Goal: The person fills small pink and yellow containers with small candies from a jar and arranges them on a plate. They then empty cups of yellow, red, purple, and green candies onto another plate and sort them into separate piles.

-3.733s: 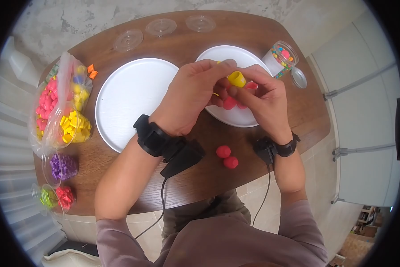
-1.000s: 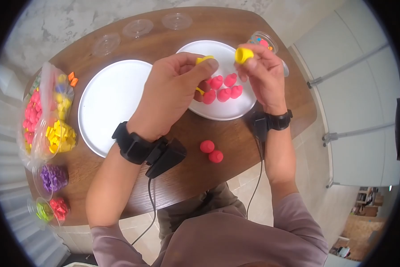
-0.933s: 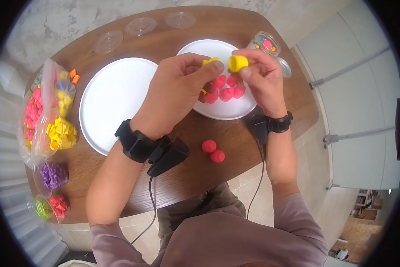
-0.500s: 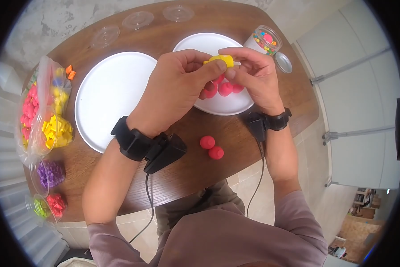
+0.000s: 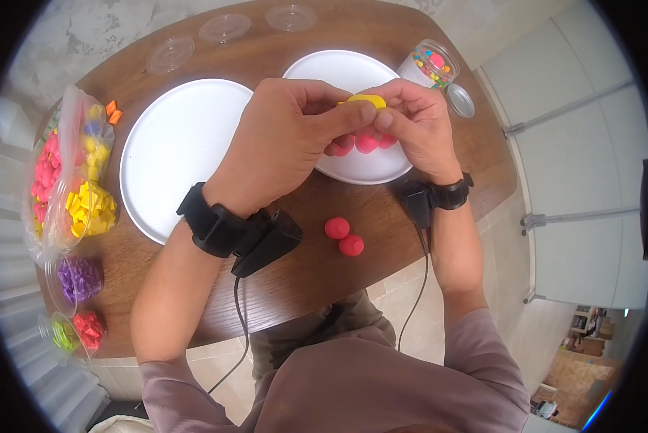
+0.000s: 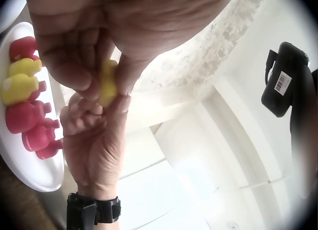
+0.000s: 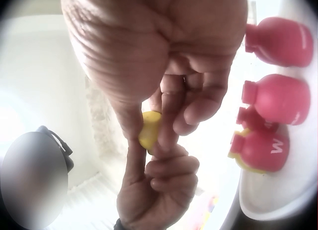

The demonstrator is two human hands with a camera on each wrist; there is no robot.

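Note:
Over the right-hand white plate [image 5: 338, 65], the left hand [image 5: 273, 133] and right hand [image 5: 425, 126] meet, both pinching a small yellow piece [image 5: 369, 99] between thumbs and fingers. The left wrist view shows the yellow piece [image 6: 108, 83] between the two hands' fingertips. In the right wrist view, part of the yellow piece [image 7: 150, 130] shows below the right thumb. Several pink bottle-shaped pieces [image 6: 25, 116] and two yellow ones [image 6: 19, 88] stand on the plate. Two more pink pieces [image 5: 337, 228] lie on the table near its front edge.
Another white plate [image 5: 172, 159] lies left. Bags of pink [image 5: 47, 169] and yellow pieces [image 5: 91, 209], plus purple [image 5: 80, 278], red [image 5: 89, 330] and green [image 5: 64, 332] ones, line the left edge. A jar [image 5: 428, 65] and lid [image 5: 460, 100] stand back right; clear discs [image 5: 225, 27] lie behind.
The hands, earlier apart with a yellow piece in each, have come together. The right hand's yellow piece has moved left against the left hand's, and its open end no longer shows.

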